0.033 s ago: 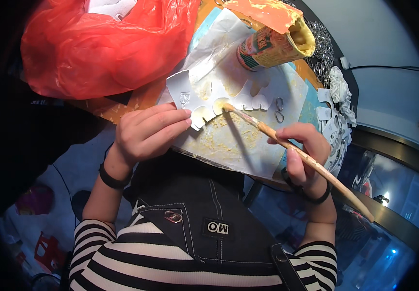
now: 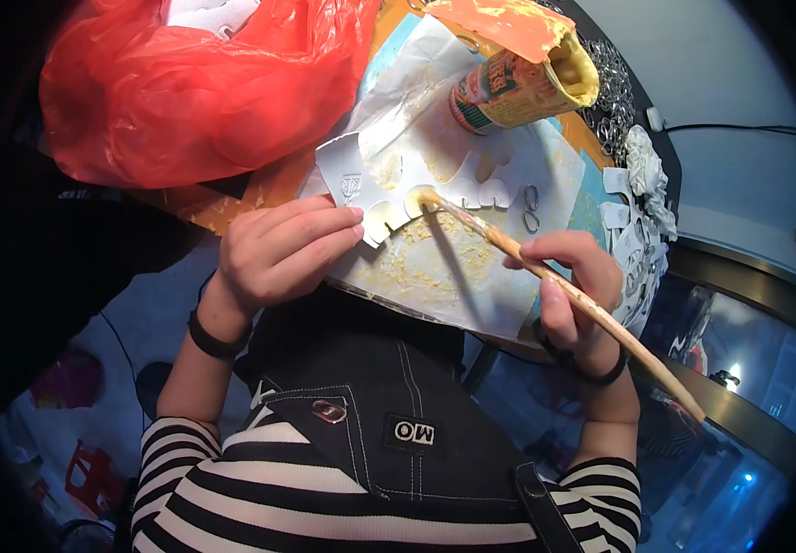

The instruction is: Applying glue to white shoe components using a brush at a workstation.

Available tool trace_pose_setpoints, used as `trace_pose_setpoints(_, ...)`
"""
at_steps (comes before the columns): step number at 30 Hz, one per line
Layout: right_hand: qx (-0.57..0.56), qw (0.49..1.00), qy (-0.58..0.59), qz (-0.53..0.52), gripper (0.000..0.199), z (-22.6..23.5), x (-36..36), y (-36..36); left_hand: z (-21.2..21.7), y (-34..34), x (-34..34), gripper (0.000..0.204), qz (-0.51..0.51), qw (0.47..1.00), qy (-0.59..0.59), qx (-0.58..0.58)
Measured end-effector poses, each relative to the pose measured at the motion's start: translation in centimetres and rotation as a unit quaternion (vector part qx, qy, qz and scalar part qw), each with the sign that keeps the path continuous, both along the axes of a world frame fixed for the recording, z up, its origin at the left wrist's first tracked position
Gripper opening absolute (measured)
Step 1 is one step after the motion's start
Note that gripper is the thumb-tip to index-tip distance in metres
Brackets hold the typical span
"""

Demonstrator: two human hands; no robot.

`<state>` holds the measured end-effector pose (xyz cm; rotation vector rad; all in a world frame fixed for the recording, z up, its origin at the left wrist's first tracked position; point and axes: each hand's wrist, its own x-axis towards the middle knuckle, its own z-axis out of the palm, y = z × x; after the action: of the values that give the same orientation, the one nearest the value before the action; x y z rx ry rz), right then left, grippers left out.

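Left hand (image 2: 292, 249), centre-left of frame: grip is grasping the lower left end of a white cut-out piece (image 2: 352, 175), which is lying mid-frame. Right hand (image 2: 577, 290), right of centre: grip is clenching around a wooden-handled brush (image 2: 621, 334), handle slanting toward lower right, tip resting on a yellow-smeared rounded tab of the piece. White paper sheet (image 2: 499, 286) is covering part of the bench (image 2: 273, 187), showing yellow smears. Two small metal loops (image 2: 530, 210) are lying right of the piece. Yellow-smeared can (image 2: 508, 97) is leaning at upper right; red plastic bag (image 2: 213, 111) is filling upper left. Loose white cut-outs (image 2: 633, 249) are piling at right, metal rings (image 2: 610, 101) heaping at upper right.
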<state>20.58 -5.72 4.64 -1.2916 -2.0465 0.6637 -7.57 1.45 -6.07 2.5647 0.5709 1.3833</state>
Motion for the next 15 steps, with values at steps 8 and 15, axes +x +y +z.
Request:
trace_pose_setpoints(8, -0.163, 0.973, 0.144, -0.074, 0.020, -0.9, -0.9, -0.1, 0.1, -0.3, -0.1, 0.023, 0.001, 1.000, 0.010, -0.026)
trace_pose_setpoints(15, -0.284, 0.918, 0.239, -0.137, 0.025, -1.2, 0.3, 2.9, 0.0, 0.0, 0.0, 0.018, -0.003, 1.000, -0.001, 0.001)
